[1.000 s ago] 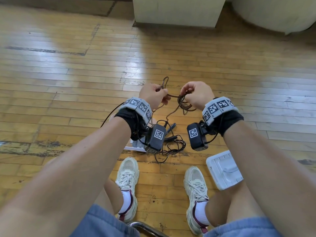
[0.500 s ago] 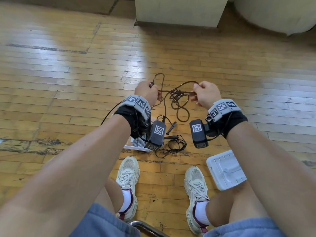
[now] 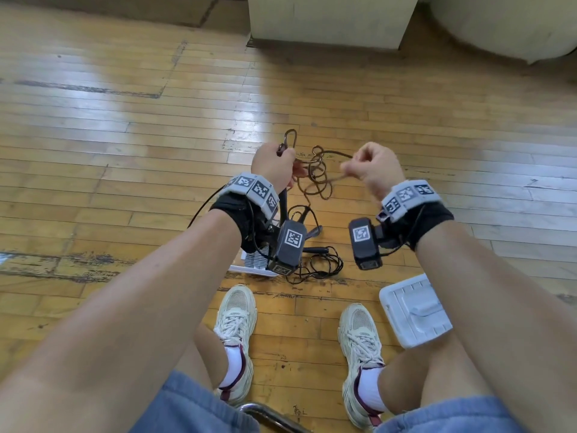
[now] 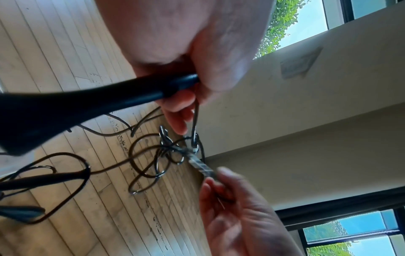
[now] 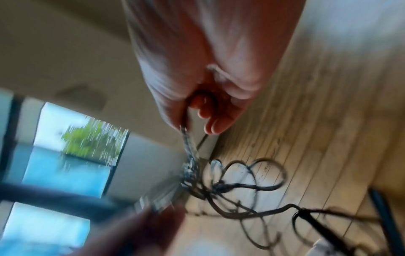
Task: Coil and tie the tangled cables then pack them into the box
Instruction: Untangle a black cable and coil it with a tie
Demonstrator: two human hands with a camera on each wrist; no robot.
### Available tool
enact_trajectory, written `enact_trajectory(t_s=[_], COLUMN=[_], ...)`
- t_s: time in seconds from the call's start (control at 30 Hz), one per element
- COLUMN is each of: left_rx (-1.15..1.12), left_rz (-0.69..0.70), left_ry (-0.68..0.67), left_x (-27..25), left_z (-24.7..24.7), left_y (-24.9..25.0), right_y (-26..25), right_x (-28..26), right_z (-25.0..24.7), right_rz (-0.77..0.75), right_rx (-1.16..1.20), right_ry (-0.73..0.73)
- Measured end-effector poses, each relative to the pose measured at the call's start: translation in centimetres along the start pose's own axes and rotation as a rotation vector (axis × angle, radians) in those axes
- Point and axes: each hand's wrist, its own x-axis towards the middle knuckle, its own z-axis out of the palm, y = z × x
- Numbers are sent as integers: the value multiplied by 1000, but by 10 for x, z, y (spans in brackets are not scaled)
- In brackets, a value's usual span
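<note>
Hands (image 3: 371, 167) have drawn apart; curled fingers (image 4: 179, 119) pinch the thin brown cable (image 3: 318, 176), knotted in loops.

Materials we see: wood, plastic, rubbery cord

Our floor (image 3: 125, 126) is glossy, scuffed wooden planks; the thin cable (image 3: 318, 179) looks smooth and dark; the white box (image 3: 415, 310) is matt moulded plastic.

Each bare forearm ends in a black wrist wrap (image 3: 232, 210) topped by a grey band (image 3: 253, 190) of square black-and-white code tags. Under each wrist hangs a small black camera box (image 3: 290, 245) — with its own code tag — fed by thin black wires. Below: blue shorts (image 3: 193, 404), white socks (image 3: 232, 367) with a dark red stripe, cream lace-up trainers (image 3: 235, 314).
</note>
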Motion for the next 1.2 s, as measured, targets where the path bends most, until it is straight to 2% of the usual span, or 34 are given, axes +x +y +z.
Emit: enact_trajectory(t_s=[0.1,0.17,0.27,0.33,0.4,0.5,0.57,0.63,0.73,0.9,0.97,1.03,1.1,1.2], left_rx=[-35,-64,-59,-62,-122,-163,-116,19,287,601,637,651,662,668], left_rz=[31,29,-1,-20,-48,-62,-52,12,132,287,316,327,333,326], left_ry=[-16,-7,8,-5,-39,-113,-151,-197,-263,-226,-214,-178,-126,-101], left_x=[-4,-2,6,8,5,-2,-4,-4,-3,4,4,3,3,6], left_z=[3,3,2,2,1,1,1,0,-2,-6,-5,-4,-4,-6], left_y=[5,6,3,2,4,10,12,11,9,0,-3,-4,-5,-6], right_y=[-1,2,7,8,7,1,-6,-12,-11,-7,-4,-2,-2,-4], right_x=[-7,-9,-8,-8,-6,-6,-7,-9,-6,-7,-6,-4,-3,-9], right_z=[11,18,18,14,13,17,17,17,15,12,14,16,18,22], right_rz=[-186,-288,-232,-148,-122,-173,-165,-110,-116,-165,-215,-252,-259,-120], right_rx=[-333,-634,-980,-1053,-960,-529,-232,-49,-140,-506,-720,-835,-761,-391], right_ry=[-146,-204,-72,-4,-42,-105,-138,-242,-350,-399,-346,-282,-310,-410])
